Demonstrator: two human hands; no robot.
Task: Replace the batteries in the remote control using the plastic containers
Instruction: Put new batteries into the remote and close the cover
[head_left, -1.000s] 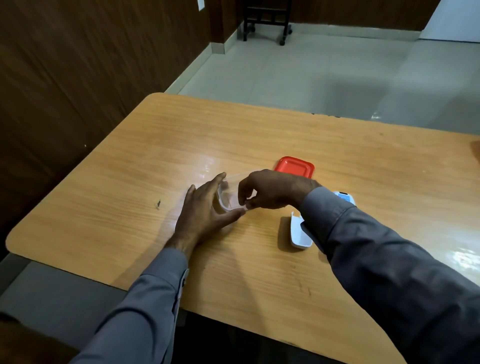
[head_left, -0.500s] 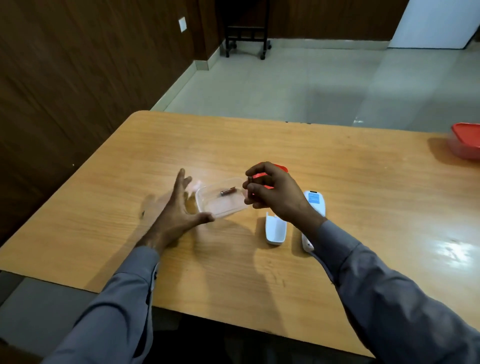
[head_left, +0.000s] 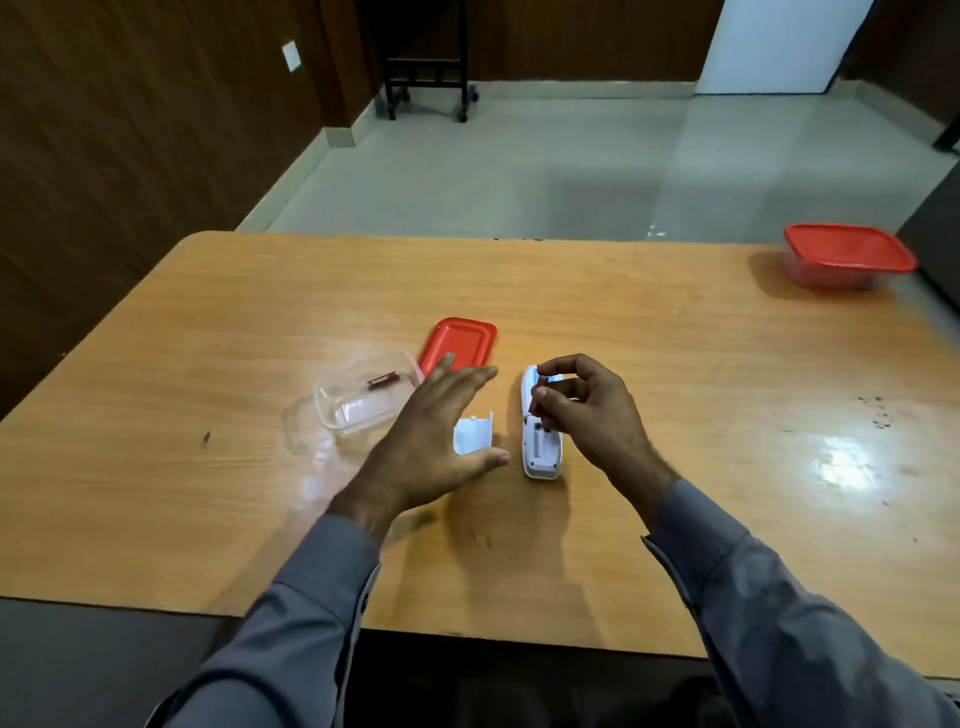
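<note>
The white remote lies face down mid-table, its battery bay uncovered. Its white battery cover rests just to the left. My right hand hovers over the remote's upper half, fingertips pinched on a small dark battery that is mostly hidden. My left hand floats open, fingers spread, above the cover, between the remote and a clear plastic container. One brown battery lies inside that open container. The container's red lid sits flat behind my left hand.
A second plastic container with a red lid on it stands at the far right edge of the wooden table. A dark wood-panelled wall runs along the left. Tiled floor and a black wheeled stand lie beyond the table.
My right hand came out of the clear container with a battery and moved right, over the remote. My left hand let go of the container and swung right, above the cover.
</note>
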